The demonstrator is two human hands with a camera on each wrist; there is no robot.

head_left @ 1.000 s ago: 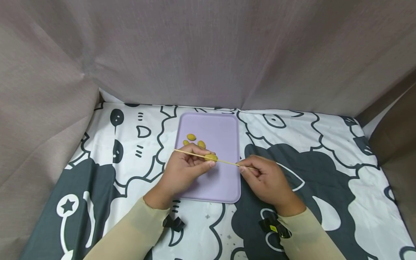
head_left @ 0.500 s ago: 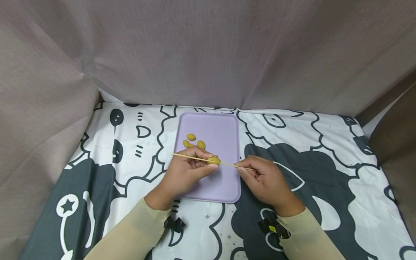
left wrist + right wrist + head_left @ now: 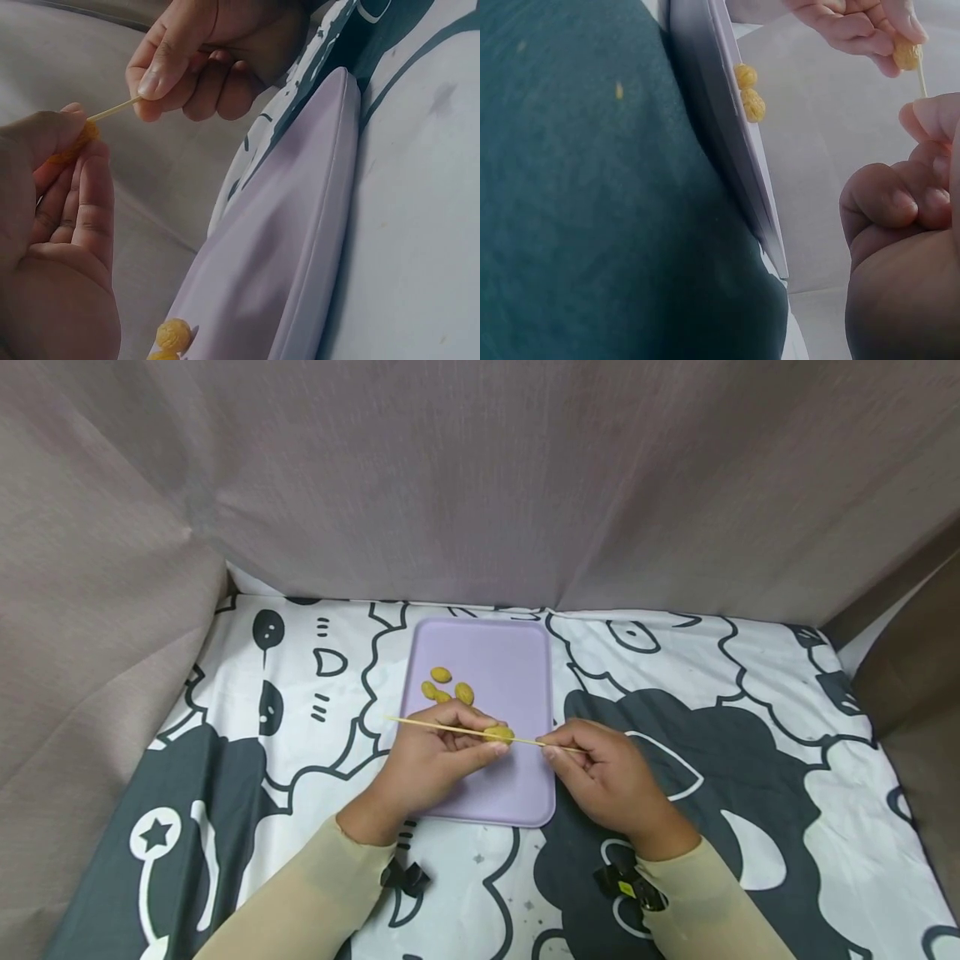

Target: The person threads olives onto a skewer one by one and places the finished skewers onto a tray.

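Note:
My left hand pinches a small wrinkled yellow fruit between thumb and fingers, above a lilac tray. A thin bamboo skewer runs out on both sides of this fruit, its far left end passing over the left hand. On the other side my right hand pinches the skewer near its right end, close to the fruit. In the left wrist view a short length of pale skewer shows between the two hands. Several similar yellow fruits lie on the tray's left part, partly behind the left hand.
The tray lies on a black-and-white cartoon-print cloth covering the table. Grey-brown curtains hang behind the table and at its sides. Each wrist carries a small black camera mount.
The left hand and the pinched fruit have shifted slightly right, toward the right hand. The skewer and right hand have moved slightly left, so more skewer sticks out left of the fruit.

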